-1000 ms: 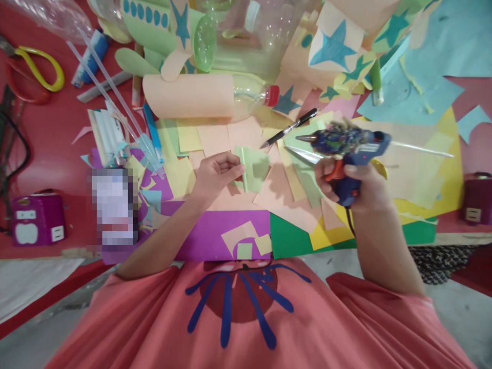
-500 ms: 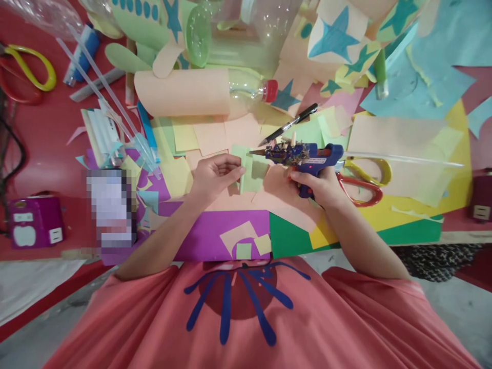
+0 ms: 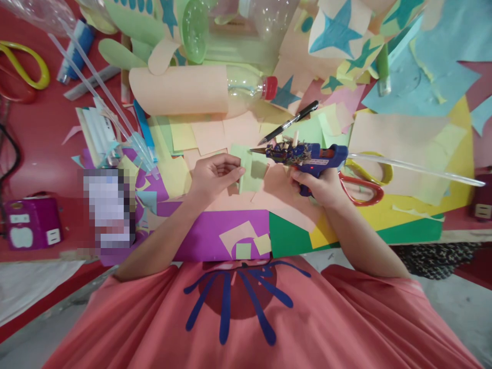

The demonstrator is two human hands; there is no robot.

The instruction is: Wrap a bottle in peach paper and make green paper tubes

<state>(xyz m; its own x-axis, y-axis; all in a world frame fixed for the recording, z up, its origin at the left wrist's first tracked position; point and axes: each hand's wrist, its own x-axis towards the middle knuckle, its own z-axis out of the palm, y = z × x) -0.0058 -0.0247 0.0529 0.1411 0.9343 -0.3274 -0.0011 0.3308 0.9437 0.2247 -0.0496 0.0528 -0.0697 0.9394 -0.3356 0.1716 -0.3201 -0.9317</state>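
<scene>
My right hand [image 3: 321, 187] is wrapped round the handle of a blue hot glue gun [image 3: 307, 155], whose small light glows red. A long clear glue stick [image 3: 418, 165] sticks out of its back end. Its dark nozzle points left, at the upper part of a folded light green piece of paper [image 3: 251, 174]; whether the tip touches cannot be made out. My left hand [image 3: 217, 177] pinches the left edge of that paper between thumb and fingers. Just above the gun lies a black pen [image 3: 288, 123]. Scissors [image 3: 363, 187] with red and yellow handles lie behind my right hand.
A bottle wrapped in peach paper [image 3: 180, 90] with a red cap lies beyond my hands. Clear plastic straws [image 3: 103, 102], a phone [image 3: 109, 207] and a purple socket block [image 3: 34, 223] are at the left. Blue star cut-outs [image 3: 335, 29] and paper scraps cover the back.
The glue stick's free end has swung downward and reaches farther right. The gun has shifted very slightly right, while my left hand keeps its pinch on the green paper.
</scene>
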